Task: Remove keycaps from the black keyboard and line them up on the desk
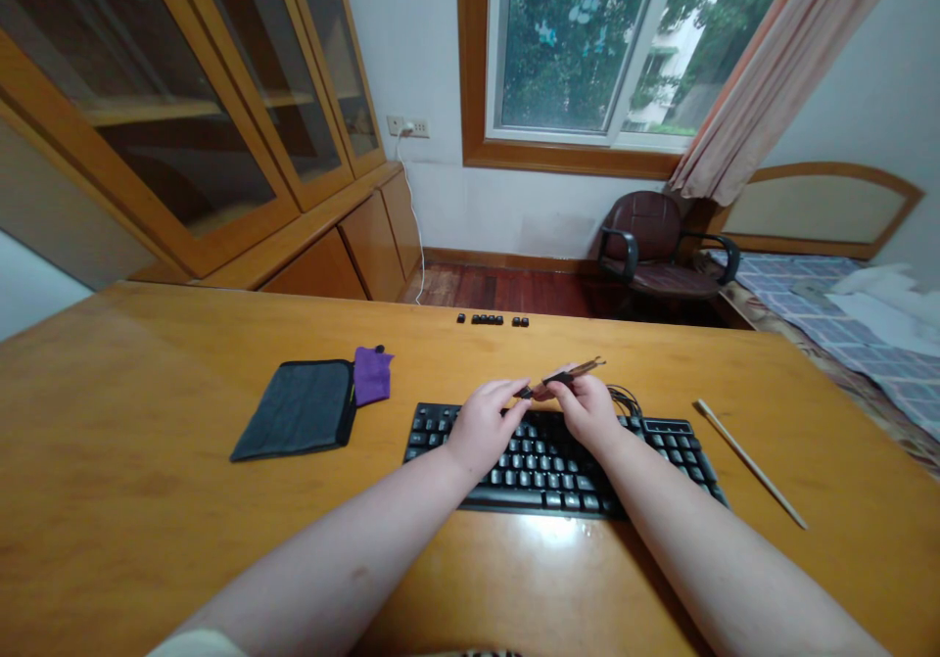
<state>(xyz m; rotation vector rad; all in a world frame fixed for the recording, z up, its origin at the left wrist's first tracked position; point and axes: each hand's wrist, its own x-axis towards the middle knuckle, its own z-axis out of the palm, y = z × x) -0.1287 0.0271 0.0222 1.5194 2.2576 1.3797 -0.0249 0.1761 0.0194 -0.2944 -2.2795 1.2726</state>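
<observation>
A black keyboard (540, 476) lies on the desk beneath both hands, partly hidden by them. My left hand (485, 427) is over its left-middle part, with thumb and fingers pinched on a small black keycap (524, 393). Close beside it, my right hand (591, 412) is closed around a thin brownish tool (586, 368) with a forked end that points up and right. A dark piece shows by the right thumb; I cannot make out whether it belongs to the tool. Several loose black keycaps (489, 319) sit in a row along the desk's far edge.
Left of the keyboard lie a dark grey cloth (298, 407) and a small purple cloth (373, 375). A thin pale stick (749, 461) rests to the right. The keyboard's cable (624, 400) is bunched behind it. Beyond the wooden desk (168, 500) stands an office chair (646, 236).
</observation>
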